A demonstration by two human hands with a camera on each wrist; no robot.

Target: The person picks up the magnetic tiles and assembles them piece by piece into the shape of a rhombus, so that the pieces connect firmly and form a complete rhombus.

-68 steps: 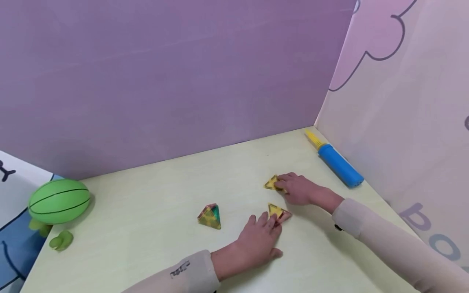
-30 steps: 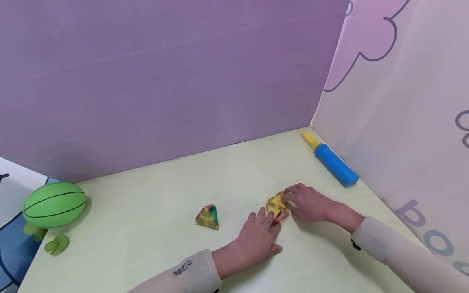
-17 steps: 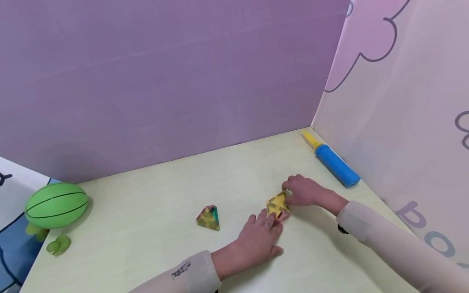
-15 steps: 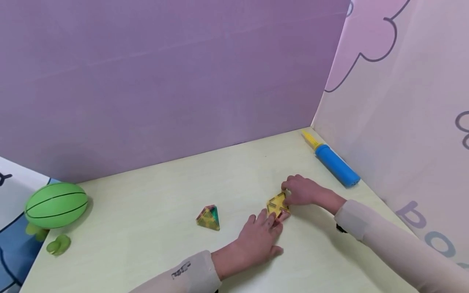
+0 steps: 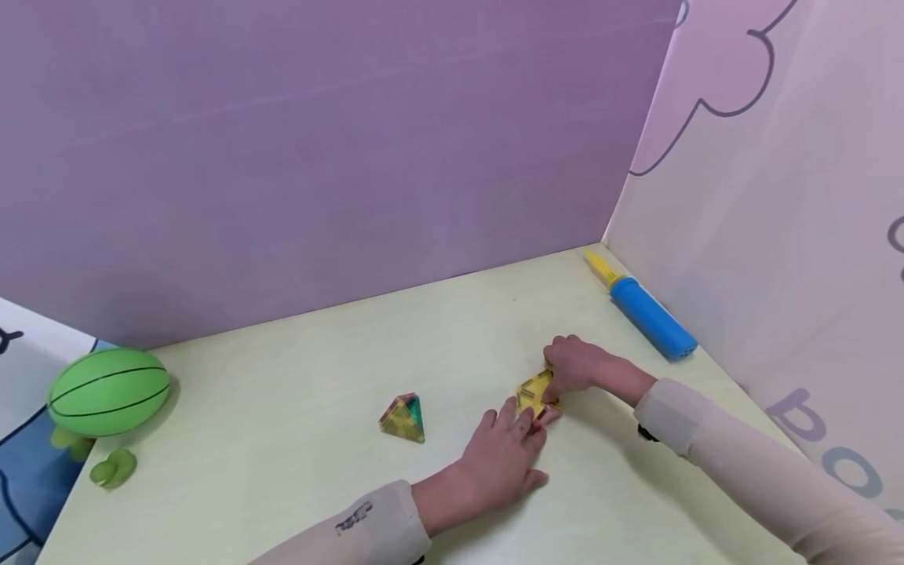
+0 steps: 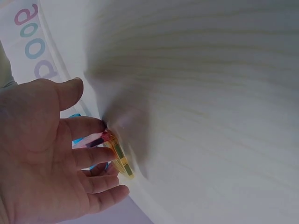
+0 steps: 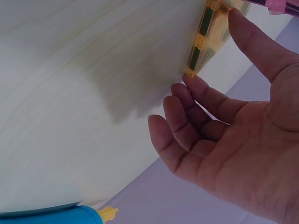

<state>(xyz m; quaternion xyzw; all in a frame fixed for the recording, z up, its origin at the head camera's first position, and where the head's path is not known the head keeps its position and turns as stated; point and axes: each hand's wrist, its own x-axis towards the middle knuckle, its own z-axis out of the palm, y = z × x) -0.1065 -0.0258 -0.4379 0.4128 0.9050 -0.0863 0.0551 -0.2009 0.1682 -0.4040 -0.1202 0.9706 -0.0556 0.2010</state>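
Two yellow triangular magnetic tiles [image 5: 533, 388] lie edge to edge on the table, with a pink tile [image 5: 552, 417] along their near side. My left hand [image 5: 500, 463] rests its nearly straight fingertips on the near yellow and pink tiles; the left wrist view shows the thumb held apart. From the far right, my right hand [image 5: 577, 366] pinches the other yellow tile. In the right wrist view its thumb lies on that yellow tile [image 7: 202, 44] and the index fingertip meets its corner. To the left stands a small pyramid [image 5: 402, 419] of yellow, pink and green tiles.
A blue hand pump [image 5: 651, 318] with a yellow nozzle lies by the right wall. At the left edge sit a green striped ball [image 5: 111, 391] and a small green curled object [image 5: 114, 468]. A purple panel [image 5: 318, 157] closes off the table's back.
My right hand has brought the far yellow tile towards me, against the near one. Its fingers shifted to the tile's far right corner. My left hand has stayed almost still.
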